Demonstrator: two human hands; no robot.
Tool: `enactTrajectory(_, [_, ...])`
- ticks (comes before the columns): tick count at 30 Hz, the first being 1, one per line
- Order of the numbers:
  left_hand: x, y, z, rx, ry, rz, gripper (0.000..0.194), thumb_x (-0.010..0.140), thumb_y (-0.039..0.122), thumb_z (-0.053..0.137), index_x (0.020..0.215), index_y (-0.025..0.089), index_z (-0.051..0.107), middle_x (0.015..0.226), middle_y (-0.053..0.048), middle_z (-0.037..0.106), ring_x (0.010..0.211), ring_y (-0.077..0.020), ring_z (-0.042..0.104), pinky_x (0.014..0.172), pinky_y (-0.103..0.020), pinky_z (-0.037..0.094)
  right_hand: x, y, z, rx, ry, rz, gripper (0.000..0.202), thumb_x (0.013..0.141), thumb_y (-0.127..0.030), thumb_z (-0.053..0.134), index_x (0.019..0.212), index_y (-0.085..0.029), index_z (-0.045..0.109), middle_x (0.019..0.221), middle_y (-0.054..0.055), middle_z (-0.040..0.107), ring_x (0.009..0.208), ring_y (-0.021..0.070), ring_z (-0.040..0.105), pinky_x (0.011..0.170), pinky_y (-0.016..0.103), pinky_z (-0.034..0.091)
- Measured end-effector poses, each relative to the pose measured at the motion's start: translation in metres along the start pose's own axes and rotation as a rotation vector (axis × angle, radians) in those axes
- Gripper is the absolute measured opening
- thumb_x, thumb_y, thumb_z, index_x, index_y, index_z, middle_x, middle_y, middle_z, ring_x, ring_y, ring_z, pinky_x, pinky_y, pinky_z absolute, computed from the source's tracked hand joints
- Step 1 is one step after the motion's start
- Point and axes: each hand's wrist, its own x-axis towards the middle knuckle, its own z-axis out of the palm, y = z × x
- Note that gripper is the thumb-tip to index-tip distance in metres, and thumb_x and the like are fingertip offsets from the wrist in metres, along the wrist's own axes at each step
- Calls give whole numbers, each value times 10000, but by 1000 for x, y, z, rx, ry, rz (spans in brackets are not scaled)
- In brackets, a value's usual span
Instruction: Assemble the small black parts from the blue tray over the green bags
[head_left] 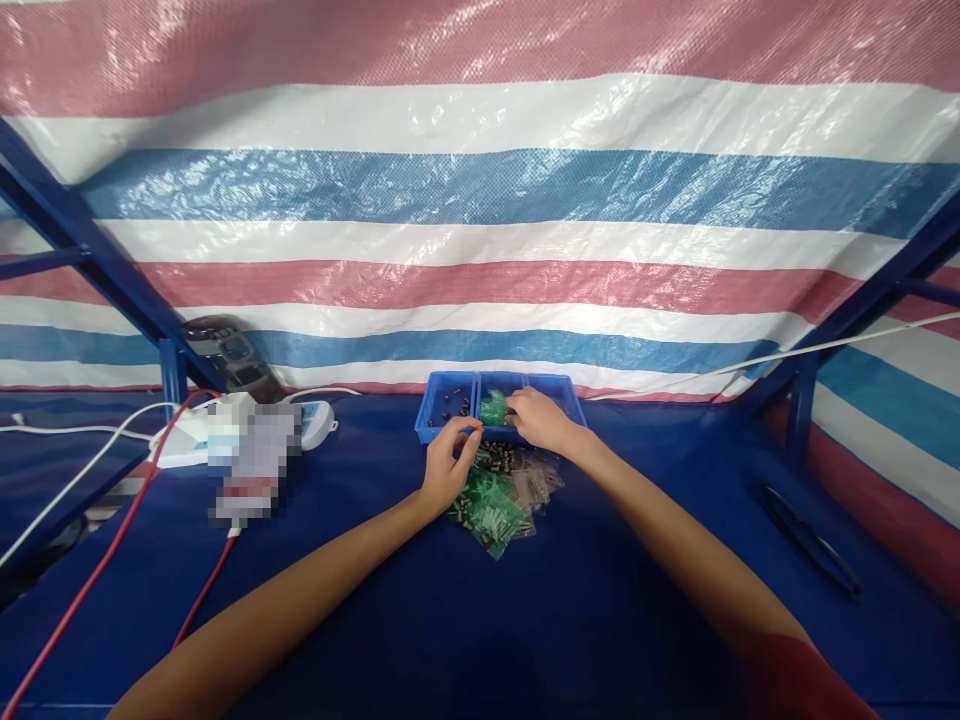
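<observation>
My right hand [540,420] reaches into the middle of a blue divided bin [446,434], its fingers closed at the edge of a small green plastic bag [493,408]. My left hand [448,468] is at the bin's front edge, thumb and forefinger brought together; whatever is between them is too small to make out. Small dark parts [463,408] lie scattered in the left compartment. In front of the bin, between my forearms, is a pile of green bags [491,510], clear bags [538,480] and loose dark metal-looking pieces [501,458]. My right hand partly hides the right compartment.
On the left of the blue table [600,620] are a white power strip [180,445], a blurred-out phone-like object [259,460] and red cables [135,520]. A dark bagged item [236,355] leans behind them. A black curved object [806,540] lies at right. Striped sheeting [480,280] hangs behind.
</observation>
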Motion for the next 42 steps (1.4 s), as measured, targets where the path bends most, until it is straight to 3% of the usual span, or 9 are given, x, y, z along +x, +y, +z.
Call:
enactTrajectory(7, [1,1,-1,21,-6,-2,189,903,323,477,993,172,547,642,25,513,476,-78,469,489,-205,392,-10,-8,-17,26,39,46,75,761,-133,674,809,-170,631,819,66,596,827,216,564,712,317,434])
enactTrajectory(10, [1,0,0,20,-2,0,180,907,313,472,991,173,546,647,26,503,475,-72,452,495,-202,390,-23,-18,-31,89,31,76,57,820,-145,603,772,-174,611,790,38,579,808,183,562,696,281,411])
enactTrajectory(13, [1,0,0,22,-9,5,171,906,300,475,985,168,551,609,36,474,469,-70,440,492,-196,382,-39,-26,-42,109,-196,111,81,830,-191,603,751,-176,611,775,18,593,682,138,549,597,243,356])
enactTrajectory(16, [1,-1,0,25,-13,14,174,903,298,480,981,163,557,590,39,467,469,-72,446,489,-193,380,-52,-32,-48,92,-449,104,124,790,-295,659,822,-180,626,776,23,614,704,159,562,558,236,318])
enactTrajectory(20, [1,0,0,18,-19,26,173,905,294,475,977,161,559,582,38,468,472,-75,453,487,-193,383,-59,-34,-49,78,-578,64,325,746,-464,682,895,-182,621,859,49,617,786,202,581,559,245,317])
enactTrajectory(23, [2,0,0,20,-19,16,168,906,292,474,968,162,560,582,39,466,470,-74,451,486,-194,381,-60,-34,-45,49,-613,62,392,709,-486,712,931,-181,603,892,52,605,788,211,585,543,245,307])
enactTrajectory(32, [1,0,1,29,-10,21,170,906,299,473,954,165,567,642,26,505,464,-66,437,488,-198,377,-60,-31,-39,24,-546,84,274,716,-315,748,866,-176,566,890,35,563,724,161,559,525,229,275])
enactTrajectory(36, [1,0,0,51,-13,25,178,906,304,471,949,162,569,650,22,525,465,-67,450,492,-199,384,-58,-29,-37,49,-457,109,174,760,-276,707,821,-177,577,885,32,564,735,156,553,562,226,301])
enactTrajectory(42, [1,1,0,73,-25,43,176,910,293,460,951,163,571,678,9,549,473,-67,459,487,-196,392,-54,-34,-19,53,-284,132,123,848,-271,606,938,-188,598,913,39,569,743,155,562,597,238,348])
